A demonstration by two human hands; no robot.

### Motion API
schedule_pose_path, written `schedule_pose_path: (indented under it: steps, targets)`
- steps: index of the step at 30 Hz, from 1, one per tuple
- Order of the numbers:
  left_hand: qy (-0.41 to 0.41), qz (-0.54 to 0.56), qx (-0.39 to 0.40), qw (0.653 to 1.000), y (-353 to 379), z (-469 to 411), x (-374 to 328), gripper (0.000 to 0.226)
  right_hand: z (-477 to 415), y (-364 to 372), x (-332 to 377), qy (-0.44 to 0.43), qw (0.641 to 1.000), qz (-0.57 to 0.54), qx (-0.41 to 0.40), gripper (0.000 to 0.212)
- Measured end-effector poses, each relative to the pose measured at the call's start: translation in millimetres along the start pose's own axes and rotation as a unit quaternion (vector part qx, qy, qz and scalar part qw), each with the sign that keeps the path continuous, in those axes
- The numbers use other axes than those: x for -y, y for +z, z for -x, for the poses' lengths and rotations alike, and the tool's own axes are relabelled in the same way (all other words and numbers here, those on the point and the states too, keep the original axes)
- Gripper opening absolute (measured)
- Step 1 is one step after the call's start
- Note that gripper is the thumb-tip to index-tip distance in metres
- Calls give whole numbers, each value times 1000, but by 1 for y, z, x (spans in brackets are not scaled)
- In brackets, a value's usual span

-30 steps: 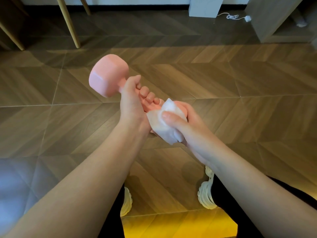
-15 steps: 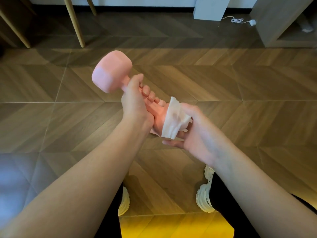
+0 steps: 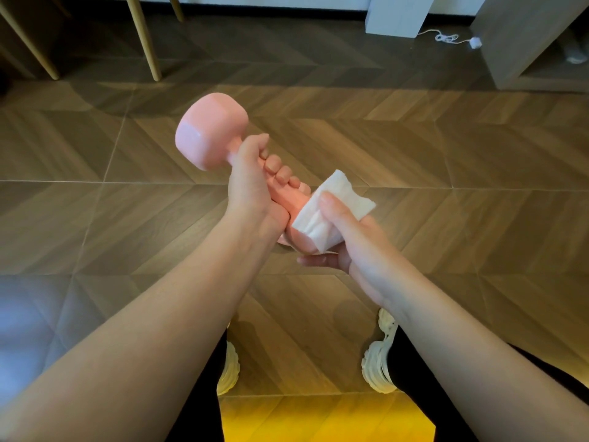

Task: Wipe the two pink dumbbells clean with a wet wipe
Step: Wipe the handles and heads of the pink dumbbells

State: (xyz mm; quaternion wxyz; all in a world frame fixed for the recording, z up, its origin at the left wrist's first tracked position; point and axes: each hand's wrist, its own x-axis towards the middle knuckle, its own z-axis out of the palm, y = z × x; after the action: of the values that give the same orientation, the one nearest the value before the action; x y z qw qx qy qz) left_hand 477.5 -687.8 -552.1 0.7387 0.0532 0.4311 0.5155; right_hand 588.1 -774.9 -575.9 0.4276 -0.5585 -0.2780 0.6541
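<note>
One pink dumbbell (image 3: 210,135) is held in the air above the floor, tilted with its far head up and to the left. My left hand (image 3: 251,186) grips its handle. My right hand (image 3: 353,240) presses a white wet wipe (image 3: 331,212) around the dumbbell's near head, thumb on top of the wipe and fingers below. The wipe hides most of that near head. The second dumbbell is not in view.
Wooden herringbone floor (image 3: 414,148) lies below. Slim wooden furniture legs (image 3: 143,36) stand at the back left, a white block (image 3: 398,14) and a grey cabinet (image 3: 522,39) at the back right, with a white cable (image 3: 452,38) between. My white shoes (image 3: 379,362) show below.
My right hand has turned the wipe around the near head, from covering it on top to wrapping its side with the thumb on top. The dumbbell has stayed in my left hand.
</note>
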Motion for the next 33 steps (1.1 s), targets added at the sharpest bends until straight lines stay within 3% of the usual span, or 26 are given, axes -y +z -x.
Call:
schedule_pose_path:
  steps: [4,10,16,20,23,28,33]
  targets:
    - [-4,11,-1,1000,0,0,-2,35,4,-7,5,20,998,-4,62,53]
    - [3,-31,8,999,-1,0,5,35,2,0,1,17,999,-28,-4,47]
    - [2,-3,4,1000,2,-2,-2,35,6,-16,9,-12,993,-28,110,47]
    - [-5,-2,5,1000,-2,-1,1,36,5,-2,-1,-41,998,37,32,27]
    - [1,-8,9,1000,1,0,0,36,3,0,0,-31,999,-19,13,39]
    - [8,5,13,1000,0,-1,-5,37,7,-10,8,-28,994,-24,102,47]
    - [5,4,22,1000,-2,1,-2,38,7,1,3,6,998,-48,42,51]
